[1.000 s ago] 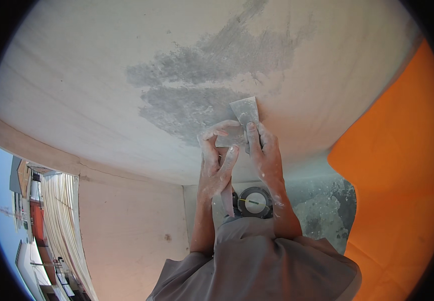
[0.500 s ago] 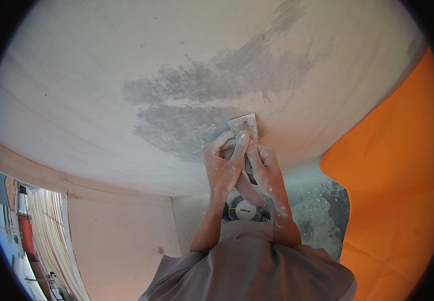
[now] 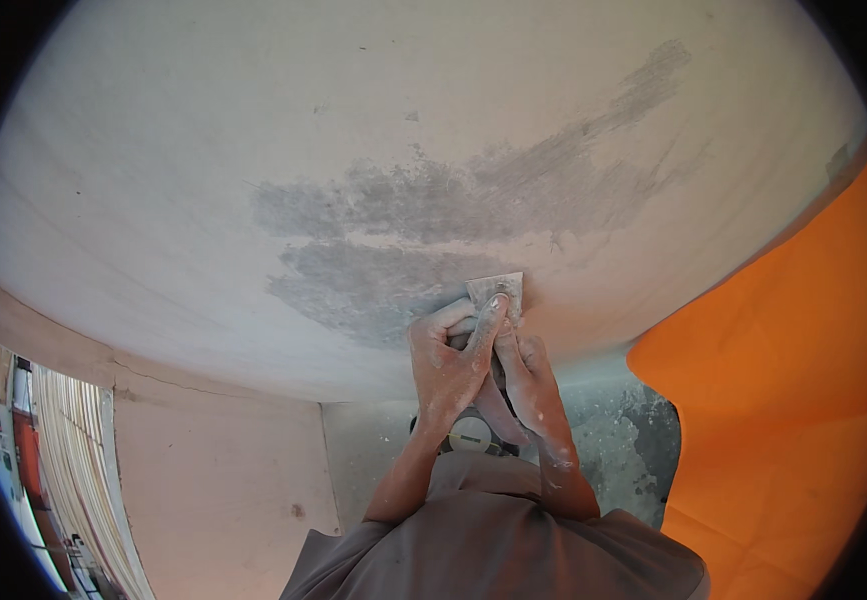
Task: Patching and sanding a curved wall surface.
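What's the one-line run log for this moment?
left hand: thumb on scraper; right hand: gripping scraper; scraper: blade by grey patch; pinkish strip: below left hand, kind unclear; orange sheet: right side

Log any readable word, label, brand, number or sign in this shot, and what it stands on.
None can be read.
Round pale disc, low centre: a small dark mark, too small to make out.
Scraper: no lettering visible.
Orange sheet: no lettering visible.
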The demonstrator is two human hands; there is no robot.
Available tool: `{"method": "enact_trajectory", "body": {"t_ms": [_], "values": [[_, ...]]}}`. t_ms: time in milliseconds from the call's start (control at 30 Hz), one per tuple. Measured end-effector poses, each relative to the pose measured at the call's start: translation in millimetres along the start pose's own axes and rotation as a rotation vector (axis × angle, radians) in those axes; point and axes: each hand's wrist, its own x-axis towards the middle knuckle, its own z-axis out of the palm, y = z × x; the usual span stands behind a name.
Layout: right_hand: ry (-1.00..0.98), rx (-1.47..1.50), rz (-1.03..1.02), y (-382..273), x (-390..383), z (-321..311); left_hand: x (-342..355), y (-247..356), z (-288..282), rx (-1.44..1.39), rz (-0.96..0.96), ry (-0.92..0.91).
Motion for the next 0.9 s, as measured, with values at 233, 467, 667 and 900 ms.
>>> {"method": "enact_trajectory", "body": {"t_ms": [233, 467, 667, 900], "values": [[-0.055, -0.047, -0.025, -11.0, -3.5, -6.3, -2.8, 16.2, 1.3, 0.005, 0.007, -0.020], [-0.088, -0.158, 0.080, -20.1, -2.6, -14.9, -0.3, 6.5, 2.0, 0.011, -0.020, -0.035], [-0.073, -0.089, 0.034, -31.0, 1.8, -5.6, 1.6, 11.2, 5.1, -0.006, 0.032, 0.015], [-0.142, -0.079, -0.003, -18.4, 6.1, -4.9, -3.1, 9.6, 4.4, -0.086, -0.086, 0.045]]}}
